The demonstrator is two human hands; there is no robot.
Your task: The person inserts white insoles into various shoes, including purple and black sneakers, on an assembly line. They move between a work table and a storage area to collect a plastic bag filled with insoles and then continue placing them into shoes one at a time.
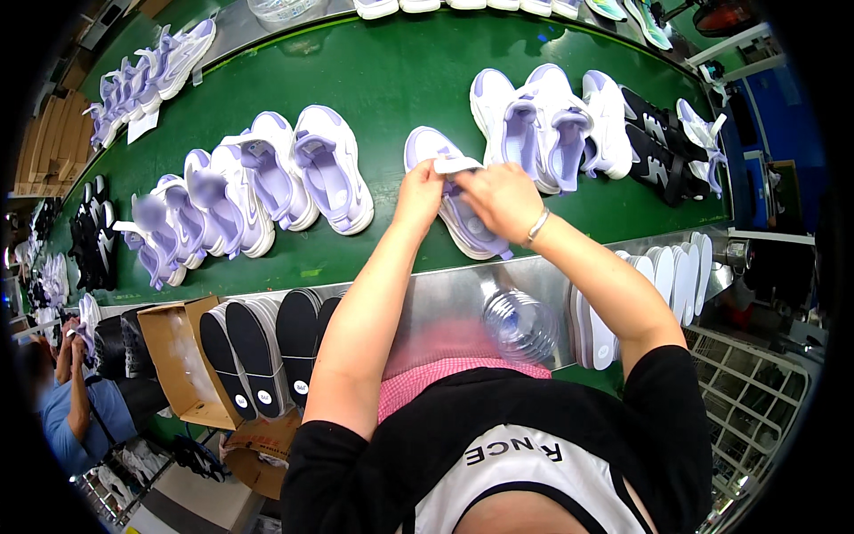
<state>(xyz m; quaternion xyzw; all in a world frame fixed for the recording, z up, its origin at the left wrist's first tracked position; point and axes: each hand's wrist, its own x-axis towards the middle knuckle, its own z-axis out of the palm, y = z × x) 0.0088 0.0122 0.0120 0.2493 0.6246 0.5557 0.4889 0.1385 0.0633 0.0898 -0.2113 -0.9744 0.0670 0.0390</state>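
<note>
A white and lavender sneaker (pixel 431 144) rests on the green work surface in front of me, toe pointing away. My left hand (pixel 420 198) is closed at the shoe's left side, pinching the end of its white strap (pixel 458 165). On the other side my right hand (pixel 500 200), with a bracelet at the wrist, has bent fingers at the same strap over the shoe's opening. Its fingertips are slightly blurred and partly hidden. Both hands cover much of the shoe's middle. Closest on the left is another lavender sneaker (pixel 331 169); more stand just to the right (pixel 562 125).
Rows of matching sneakers line the green conveyor belt (pixel 391 80), with black shoes (pixel 658 147) at right. By the metal ledge are a clear plastic jar (pixel 520 325), white insoles (pixel 660 267), black insoles (pixel 258 347) and a cardboard box (pixel 182 360). A co-worker (pixel 84 400) is at far left.
</note>
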